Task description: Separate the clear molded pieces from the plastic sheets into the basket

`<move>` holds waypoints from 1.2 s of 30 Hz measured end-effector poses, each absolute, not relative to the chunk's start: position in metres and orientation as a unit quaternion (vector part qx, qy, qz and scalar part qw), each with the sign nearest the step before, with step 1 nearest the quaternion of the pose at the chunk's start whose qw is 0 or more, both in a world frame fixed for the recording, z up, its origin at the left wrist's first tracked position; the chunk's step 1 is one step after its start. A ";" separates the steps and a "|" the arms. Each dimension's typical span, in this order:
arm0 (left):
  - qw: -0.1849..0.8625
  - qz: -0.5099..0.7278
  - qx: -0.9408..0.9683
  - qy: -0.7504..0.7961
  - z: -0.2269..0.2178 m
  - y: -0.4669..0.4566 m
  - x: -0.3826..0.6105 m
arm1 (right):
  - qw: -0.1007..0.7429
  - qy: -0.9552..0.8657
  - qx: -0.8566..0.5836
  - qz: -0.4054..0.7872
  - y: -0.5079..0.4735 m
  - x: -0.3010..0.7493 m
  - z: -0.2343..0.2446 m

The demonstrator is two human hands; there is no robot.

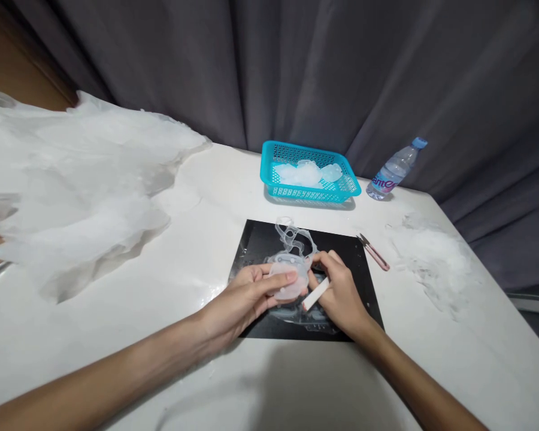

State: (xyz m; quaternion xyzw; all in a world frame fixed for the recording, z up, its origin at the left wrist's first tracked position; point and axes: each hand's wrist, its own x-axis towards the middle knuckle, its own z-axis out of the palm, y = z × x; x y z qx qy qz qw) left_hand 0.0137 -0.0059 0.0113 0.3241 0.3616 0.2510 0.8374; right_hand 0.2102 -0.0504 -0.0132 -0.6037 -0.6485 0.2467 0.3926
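My left hand [247,296] is closed around a translucent silicone piece [288,279], thumb on top, over a black mat [260,245]. A thin clear strip of trimmed material [294,234] curls up from the piece toward the back. My right hand [336,290] pinches at the right edge of the piece and holds a small white-handled tool [317,293] that angles down to the left. Both hands rest over the mat's front half.
A turquoise basket [309,190] with clear pieces inside stands behind the mat. A water bottle [393,170] lies at the back right. Small snips [374,252] lie right of the mat, beside a heap of white scraps [431,254]. A large pile of white plastic [76,185] covers the left.
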 end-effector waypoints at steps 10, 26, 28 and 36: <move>0.664 0.202 0.616 0.372 0.001 0.005 0.005 | 0.419 -0.657 -0.588 0.218 -0.042 0.239 0.011; 0.289 0.213 0.880 0.310 -0.005 -0.043 0.000 | 0.325 -0.680 -0.611 0.242 -0.021 0.206 0.008; 0.326 0.188 0.869 0.321 0.000 -0.035 -0.002 | 0.322 -0.688 -0.612 0.219 -0.020 0.209 0.004; 0.512 0.169 0.756 0.370 0.013 0.004 0.000 | 0.418 -0.650 -0.602 0.199 -0.038 0.224 0.008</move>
